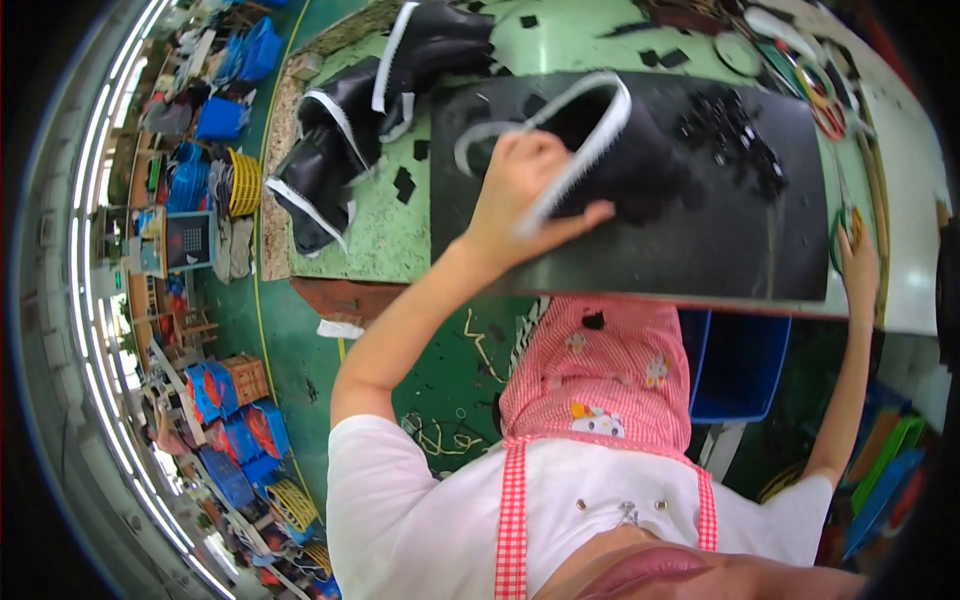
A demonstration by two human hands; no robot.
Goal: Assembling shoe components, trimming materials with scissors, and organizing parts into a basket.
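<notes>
Two hands at a green worktop, one holding a black piece edged with white trim.

At the left of the worktop lies a heap of black pieces with white edging. Beside it, on a dark mat, the left hand presses on a black piece, its grip closed around the white trim that loops over the piece. Small black scraps lie further along the mat. At the far right edge, the right hand reaches by some scissors; I cannot tell how open its grip is.
</notes>
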